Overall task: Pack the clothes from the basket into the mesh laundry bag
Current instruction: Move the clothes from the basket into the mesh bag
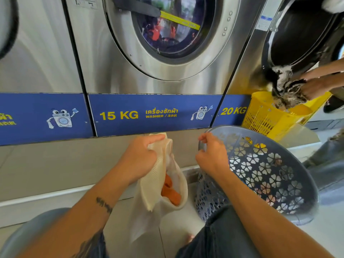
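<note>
Nearly complete: left hand (138, 159) gripping mesh laundry bag (150, 190) holding orange garment (170, 192), right hand (212, 155) clasping rim of seemingly empty basket (270, 174) just beside.

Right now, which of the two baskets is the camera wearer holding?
The grey basket with flower-shaped holes; the right hand grips its rim. The yellow basket stands behind it.

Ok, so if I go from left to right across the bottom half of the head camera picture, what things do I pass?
left hand → mesh laundry bag → right hand → grey laundry basket
</note>
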A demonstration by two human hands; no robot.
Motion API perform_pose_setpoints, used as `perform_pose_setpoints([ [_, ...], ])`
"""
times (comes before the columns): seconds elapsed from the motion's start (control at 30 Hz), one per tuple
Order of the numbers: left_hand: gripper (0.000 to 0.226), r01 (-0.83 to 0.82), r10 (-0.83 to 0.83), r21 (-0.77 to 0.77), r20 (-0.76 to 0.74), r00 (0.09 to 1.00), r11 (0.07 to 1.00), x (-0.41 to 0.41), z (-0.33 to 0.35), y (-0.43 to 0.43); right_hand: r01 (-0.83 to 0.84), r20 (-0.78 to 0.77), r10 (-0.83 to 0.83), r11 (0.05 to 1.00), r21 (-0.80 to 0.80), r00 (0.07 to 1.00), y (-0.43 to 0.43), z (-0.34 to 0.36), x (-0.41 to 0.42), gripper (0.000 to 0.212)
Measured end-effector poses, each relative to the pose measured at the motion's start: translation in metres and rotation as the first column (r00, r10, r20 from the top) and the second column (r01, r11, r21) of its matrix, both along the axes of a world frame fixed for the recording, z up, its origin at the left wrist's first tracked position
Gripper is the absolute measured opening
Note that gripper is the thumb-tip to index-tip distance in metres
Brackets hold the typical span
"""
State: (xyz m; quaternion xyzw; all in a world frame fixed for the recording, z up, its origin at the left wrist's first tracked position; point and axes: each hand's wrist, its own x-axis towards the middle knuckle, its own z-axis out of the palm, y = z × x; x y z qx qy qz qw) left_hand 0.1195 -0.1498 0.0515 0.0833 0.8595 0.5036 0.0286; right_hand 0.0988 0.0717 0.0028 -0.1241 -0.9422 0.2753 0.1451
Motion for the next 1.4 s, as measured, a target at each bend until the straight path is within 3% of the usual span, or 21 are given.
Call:
perform_pose_setpoints([
  [0.07,0.055,0.015,-0.015,-0.018,0.028,0.999,1.000,0.001,-0.003,0.001,0.090,0.277,-0.110,0.992,0.086,0.955,0.018,-0.006,-0.001,0.065],
  [0.13,0.050,0.041,-0.040,-0.020,0.039,0.998,0.999,0.002,-0.006,0.004,-0.016,0.597,-0.025,0.998,0.063,0.802,0.028,-0.017,0.003,0.079],
  [0.2,0.044,0.066,-0.065,-0.023,0.032,0.997,0.998,0.003,-0.008,0.007,-0.128,0.700,0.031,0.988,0.087,0.713,0.031,-0.024,0.007,0.074],
  [0.3,0.035,0.071,-0.067,-0.090,0.041,0.997,0.993,0.005,-0.010,0.008,-0.176,0.672,0.046,0.976,0.127,0.739,0.031,-0.023,0.013,0.063],
  [0.43,0.052,0.021,-0.005,-0.119,0.127,0.992,0.993,0.002,-0.007,0.008,-0.233,0.680,0.086,0.964,0.128,0.728,0.012,-0.012,0.028,0.060],
  [0.6,0.055,-0.016,0.039,-0.167,0.135,0.990,0.986,-0.004,-0.002,0.001,-0.411,0.669,0.305,0.912,0.000,0.678,-0.014,-0.011,0.036,0.059],
  [0.67,0.057,-0.010,0.041,-0.206,0.145,0.989,0.979,-0.004,-0.004,0.000,-0.393,0.645,0.446,0.889,-0.237,0.620,-0.016,-0.014,0.032,0.051],
  [0.73,0.058,-0.011,0.050,-0.237,0.156,0.986,0.971,-0.003,-0.007,0.000,-0.228,0.593,0.575,0.798,-0.558,0.563,-0.010,-0.019,0.023,0.034],
  [0.8,0.057,-0.015,0.060,-0.267,0.162,0.985,0.964,-0.005,-0.012,-0.001,-0.066,0.543,0.590,0.711,-0.700,0.597,0.004,-0.038,0.005,0.025],
  [0.83,0.057,-0.019,0.064,-0.267,0.163,0.985,0.964,-0.007,-0.016,-0.002,-0.021,0.547,0.550,0.717,-0.697,0.632,0.011,-0.051,-0.004,0.023],
  [0.9,0.057,-0.024,0.067,-0.261,0.160,0.985,0.965,-0.012,-0.022,-0.002,-0.001,0.599,0.449,0.801,-0.599,0.663,0.022,-0.078,-0.020,0.016],
  [0.97,0.054,-0.038,0.078,-0.266,0.143,0.987,0.963,-0.020,-0.025,0.000,-0.143,0.709,0.380,0.917,-0.372,0.595,0.032,-0.108,-0.032,0.011],
  [1.07,0.053,-0.058,0.097,-0.313,0.113,0.989,0.948,-0.032,-0.027,0.003,-0.354,0.830,0.285,0.928,-0.114,0.479,0.037,-0.143,-0.043,0.051],
  [1.2,0.054,-0.037,0.084,-0.410,0.099,0.992,0.911,-0.045,-0.031,0.003,-0.634,0.959,0.166,0.773,0.018,0.230,0.030,-0.178,-0.062,0.099],
  [1.3,0.052,-0.045,0.099,-0.441,0.099,0.990,0.896,-0.051,-0.032,0.005,-0.804,0.996,0.027,0.592,0.052,0.084,0.025,-0.196,-0.060,0.102],
  [1.33,0.051,-0.045,0.097,-0.449,0.093,0.991,0.892,-0.054,-0.032,0.007,-0.821,0.997,-0.007,0.566,0.068,0.078,0.027,-0.208,-0.055,0.101],
  [1.4,0.053,-0.043,0.091,-0.462,0.084,0.992,0.886,-0.059,-0.032,0.009,-0.827,0.985,-0.051,0.537,0.166,0.165,0.033,-0.232,-0.045,0.101],
])
